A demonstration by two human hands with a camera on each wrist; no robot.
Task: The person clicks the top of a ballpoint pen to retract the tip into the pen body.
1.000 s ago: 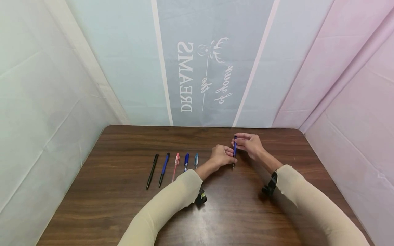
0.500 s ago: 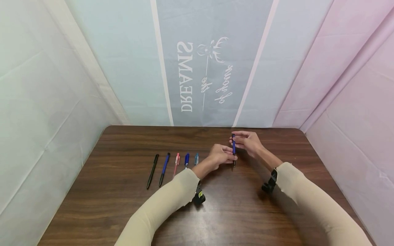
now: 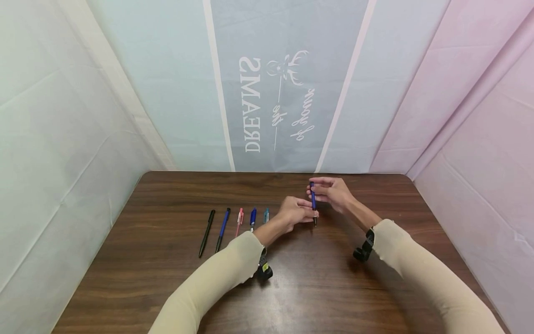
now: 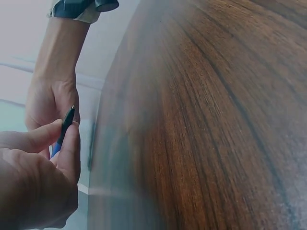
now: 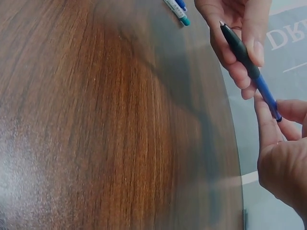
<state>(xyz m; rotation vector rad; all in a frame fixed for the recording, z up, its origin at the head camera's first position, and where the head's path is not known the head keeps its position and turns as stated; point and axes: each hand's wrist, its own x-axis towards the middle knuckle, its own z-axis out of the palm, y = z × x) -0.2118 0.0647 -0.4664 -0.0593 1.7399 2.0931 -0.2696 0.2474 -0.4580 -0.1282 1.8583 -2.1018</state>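
Note:
Both hands hold one blue pen (image 3: pixel 313 198) with a black grip above the far right part of the table. My left hand (image 3: pixel 293 211) pinches its black grip between thumb and fingers, near the tip. At the blue upper end, my right hand (image 3: pixel 337 193) pinches the barrel. In the right wrist view the pen (image 5: pixel 243 56) has its metal point out, directed away from the right hand (image 5: pixel 284 153). The left wrist view shows the tip poking past the left thumb and finger (image 4: pixel 72 148); much of the barrel is hidden there.
Left of the hands, several pens lie in a row on the wooden table (image 3: pixel 317 287): a black pen (image 3: pixel 206 235), a blue pen (image 3: pixel 223 228), a pink pen (image 3: pixel 240 216), another blue pen (image 3: pixel 253 216) and a teal pen (image 3: pixel 266 214). The left forearm partly covers some. A printed curtain (image 3: pixel 267 28) hangs behind.
Both hands, with the pen between them, have shifted slightly left and a little toward the back. The pen's tilt has changed slightly. The pens in the row have stayed put.

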